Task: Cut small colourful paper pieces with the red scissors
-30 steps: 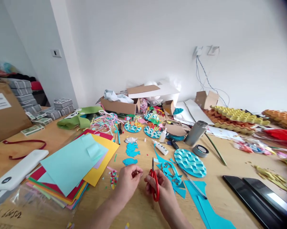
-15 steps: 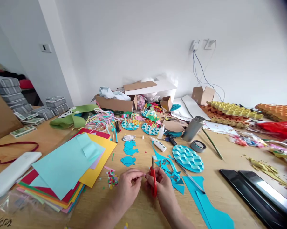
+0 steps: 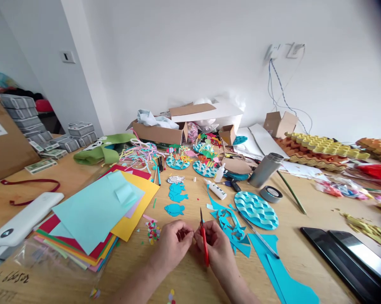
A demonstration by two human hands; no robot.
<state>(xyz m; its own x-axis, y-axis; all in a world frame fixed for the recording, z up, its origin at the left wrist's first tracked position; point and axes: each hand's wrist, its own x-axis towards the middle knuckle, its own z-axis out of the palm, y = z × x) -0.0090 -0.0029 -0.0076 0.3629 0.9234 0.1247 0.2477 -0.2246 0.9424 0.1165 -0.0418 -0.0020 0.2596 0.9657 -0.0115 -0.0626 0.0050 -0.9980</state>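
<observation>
Red-handled scissors (image 3: 204, 245) rest in my right hand (image 3: 218, 245), their dark blades closed and pointing away from me. Thumb and finger of my left hand (image 3: 176, 240) are pinched together, close to the right fingertips; whatever lies between them is too small to make out. Left of that hand is a small heap of coloured paper dots (image 3: 152, 231). Blue paper fish (image 3: 174, 209) lie beyond the hands, near a white fish cutout (image 3: 176, 179). Blue paper scraps (image 3: 230, 228) are spread to the right of the scissors.
Coloured paper sheets (image 3: 92, 211) are stacked at left beside a white power bank (image 3: 28, 219). A wavy blue disc (image 3: 256, 210), glue bottle (image 3: 216, 189), pen (image 3: 260, 236), tape roll (image 3: 271, 194) and metal flask (image 3: 266, 170) stand or lie at right. Two dark phones (image 3: 332, 259) lie far right.
The whole view has shifted slightly, so the table's things sit further right. My hands stay close together, and the scissors have turned a little, their blades now tilting leftward.
</observation>
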